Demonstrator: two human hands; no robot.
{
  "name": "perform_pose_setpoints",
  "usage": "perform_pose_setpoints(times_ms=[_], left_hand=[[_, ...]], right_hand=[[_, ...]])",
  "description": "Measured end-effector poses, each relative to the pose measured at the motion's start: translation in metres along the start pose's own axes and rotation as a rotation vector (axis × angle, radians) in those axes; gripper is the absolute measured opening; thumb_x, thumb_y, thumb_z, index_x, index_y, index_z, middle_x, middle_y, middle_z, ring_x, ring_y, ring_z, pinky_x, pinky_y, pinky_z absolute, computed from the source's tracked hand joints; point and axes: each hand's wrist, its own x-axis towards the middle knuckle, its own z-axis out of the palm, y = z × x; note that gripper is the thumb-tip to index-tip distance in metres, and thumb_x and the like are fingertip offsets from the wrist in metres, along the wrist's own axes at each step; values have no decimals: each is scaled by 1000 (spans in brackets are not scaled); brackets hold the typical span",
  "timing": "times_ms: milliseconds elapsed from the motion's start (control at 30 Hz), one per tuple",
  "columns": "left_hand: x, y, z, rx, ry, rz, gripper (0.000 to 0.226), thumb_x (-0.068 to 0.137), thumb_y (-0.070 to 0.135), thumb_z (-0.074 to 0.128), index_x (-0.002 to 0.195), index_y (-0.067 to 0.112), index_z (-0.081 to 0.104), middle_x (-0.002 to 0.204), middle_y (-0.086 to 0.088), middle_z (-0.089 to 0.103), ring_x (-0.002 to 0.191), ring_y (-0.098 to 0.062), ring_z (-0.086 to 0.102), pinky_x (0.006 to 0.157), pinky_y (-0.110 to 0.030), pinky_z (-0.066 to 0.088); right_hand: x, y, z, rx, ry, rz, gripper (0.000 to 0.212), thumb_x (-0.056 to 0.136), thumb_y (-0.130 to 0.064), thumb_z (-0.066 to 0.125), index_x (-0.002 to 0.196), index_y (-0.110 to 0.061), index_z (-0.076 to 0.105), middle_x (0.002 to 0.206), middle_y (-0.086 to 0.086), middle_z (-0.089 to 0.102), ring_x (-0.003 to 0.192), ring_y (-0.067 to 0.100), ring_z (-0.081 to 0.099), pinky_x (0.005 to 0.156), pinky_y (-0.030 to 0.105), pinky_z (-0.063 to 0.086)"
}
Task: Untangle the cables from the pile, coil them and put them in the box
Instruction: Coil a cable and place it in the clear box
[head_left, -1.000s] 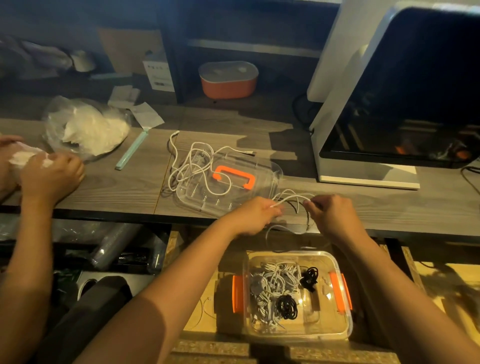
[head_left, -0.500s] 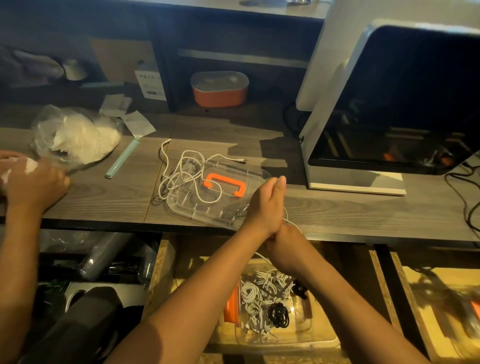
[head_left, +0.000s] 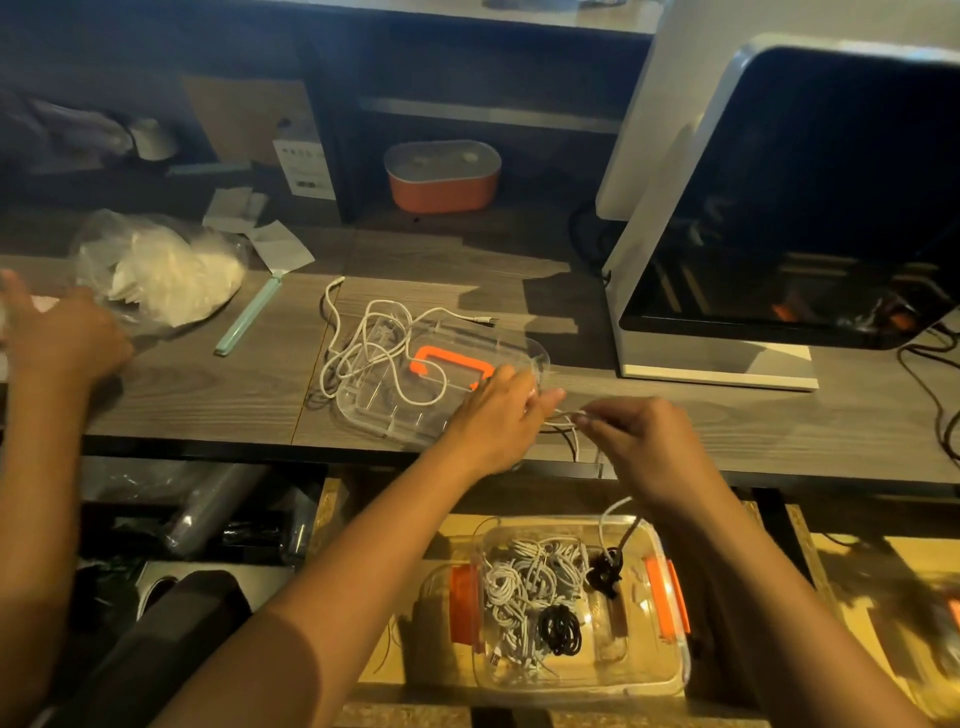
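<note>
- left grip (head_left: 493, 421): over the tabletop's (head_left: 208, 395) front edge, fingers mostly straight and pointing at the other hand. Strands of the white cable (head_left: 569, 414) come out at the fingertips. Can't tell if it's clamped on them.
- right grip (head_left: 649, 447): just beside the left, thumb and fingers pinched on the white cable. A strand of the cable hangs past the front edge toward the box.
- box (head_left: 670, 670): clear with orange latches, open, on a lower wooden surface below the tabletop's front edge, under the right forearm.
- in the box: white coils (head_left: 519, 582) fill the left half, black coils (head_left: 558, 629) sit right of them.
- lid (head_left: 374, 410): clear with an orange handle, on the tabletop at the front edge, partly under the left grip.
- cable pile (head_left: 363, 343): loose white cable on and beside the lid's left half, with ends trailing toward the back.
- green strip (head_left: 247, 322): lies left of the pile.
- plastic bag (head_left: 156, 275): near the tabletop's left edge, next to another person's hand (head_left: 67, 343).
- white machine (head_left: 779, 208): dark window, back right of the tabletop.
</note>
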Motion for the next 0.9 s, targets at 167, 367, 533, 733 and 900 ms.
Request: perform_pose_setpoints(times_ms=[167, 367, 533, 733, 900], left_hand=[[-15, 10, 5, 164, -63, 115, 28, 95, 45, 44, 84, 20, 46, 87, 3, 47, 77, -15, 45, 64, -31, 29], [-25, -1, 9, -84, -202, 17, 26, 99, 28, 43, 84, 17, 61, 96, -4, 65, 85, -21, 62, 73, -35, 46], [-27, 21, 5, -1045, -170, 47, 33, 102, 18, 36, 132, 26, 44, 144, 0, 42, 129, -8, 41, 106, -21, 36], [-11, 49, -2, -966, 12, 87, 29, 103, 19, 29, 85, 20, 51, 86, 2, 62, 84, -6, 61, 87, -31, 48], [0, 42, -5, -593, 68, 83, 28, 102, 34, 30, 76, 26, 38, 67, 5, 41, 58, -5, 38, 59, -24, 34]], right_hand=[[7, 1, -12, 120, 115, 29, 23, 93, -21, 56, 111, -13, 68, 92, -10, 63, 83, -5, 54, 71, 14, 42], [10, 10, -19, 172, 180, 79, 17, 89, -22, 62, 100, -14, 72, 73, -8, 61, 67, 7, 54, 57, 18, 43], [12, 30, 4, 250, 98, 171, 22, 92, -30, 53, 95, -16, 70, 64, 3, 59, 51, 9, 48, 49, 21, 39], [4, 16, 43, 75, -196, 30, 36, 99, -19, 44, 68, -15, 61, 55, -8, 54, 47, 2, 49, 57, 27, 41], [-2, 1, 39, 23, -327, -19, 13, 97, -18, 50, 95, -20, 63, 63, -12, 54, 51, -1, 51, 54, 14, 39]])
